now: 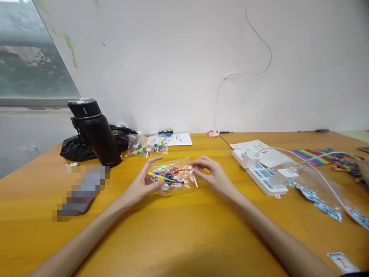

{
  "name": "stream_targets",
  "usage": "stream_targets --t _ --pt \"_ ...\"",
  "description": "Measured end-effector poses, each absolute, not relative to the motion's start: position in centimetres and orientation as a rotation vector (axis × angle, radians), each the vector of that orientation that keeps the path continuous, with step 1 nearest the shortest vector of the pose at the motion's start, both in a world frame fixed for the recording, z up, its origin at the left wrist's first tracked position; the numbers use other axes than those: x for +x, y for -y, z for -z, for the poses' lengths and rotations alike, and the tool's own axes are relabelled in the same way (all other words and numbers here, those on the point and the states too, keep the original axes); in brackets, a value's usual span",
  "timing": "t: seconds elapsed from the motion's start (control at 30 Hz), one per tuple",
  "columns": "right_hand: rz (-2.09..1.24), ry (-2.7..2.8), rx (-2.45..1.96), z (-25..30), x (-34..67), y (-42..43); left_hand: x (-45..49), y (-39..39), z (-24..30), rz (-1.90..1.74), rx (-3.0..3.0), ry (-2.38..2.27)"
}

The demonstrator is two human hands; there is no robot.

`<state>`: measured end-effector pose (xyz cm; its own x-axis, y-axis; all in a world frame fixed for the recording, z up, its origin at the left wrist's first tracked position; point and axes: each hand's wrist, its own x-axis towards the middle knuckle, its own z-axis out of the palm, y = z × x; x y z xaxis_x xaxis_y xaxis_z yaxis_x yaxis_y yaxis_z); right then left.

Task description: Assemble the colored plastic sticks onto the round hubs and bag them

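Observation:
A clear plastic bag (175, 188) with small colourful plastic pieces inside lies between my two hands. Blue, yellow, green, red and white parts show through the film. My left hand (144, 180) is at the bag's left end, thumb resting on the film and index finger stretched out along the far side, well apart from the thumb. At the right end, the thumb and fingers of my right hand (211, 173) are pinched together on the bag's edge. My other left fingers are partly hidden.
Behind the bag are more bags of pieces (147, 146), a paper sheet (180, 139) and a screwdriver (165, 132). A black bottle (98, 132) and a blurred phone (83, 192) are at left. A power strip (263, 179) with white cables stands at right, near rainbow-coloured pieces (314, 155).

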<state>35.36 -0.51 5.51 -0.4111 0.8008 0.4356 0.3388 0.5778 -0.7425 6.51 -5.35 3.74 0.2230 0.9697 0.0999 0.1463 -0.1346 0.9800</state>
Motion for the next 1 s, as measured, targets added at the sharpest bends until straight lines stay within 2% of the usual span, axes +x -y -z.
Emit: stream_targets --t 0.3,0.57,0.87,1.0 --pt "-1.038 2.028 -0.881 -2.9 33.9 0.8 6.3 5.7 -4.2 -1.004 1.53 -1.078" --pt "-1.244 2.017 -0.846 -1.9 33.5 0.6 6.5 5.7 -3.2 -0.861 1.479 -0.845" --pt "-1.201 2.024 -0.907 -2.4 35.2 -0.7 5.8 5.2 -4.3 -0.728 1.497 -0.878" --pt "-1.127 2.095 -0.966 -3.2 36.8 -1.4 5.4 4.3 -6.3 -0.578 1.696 -1.016"
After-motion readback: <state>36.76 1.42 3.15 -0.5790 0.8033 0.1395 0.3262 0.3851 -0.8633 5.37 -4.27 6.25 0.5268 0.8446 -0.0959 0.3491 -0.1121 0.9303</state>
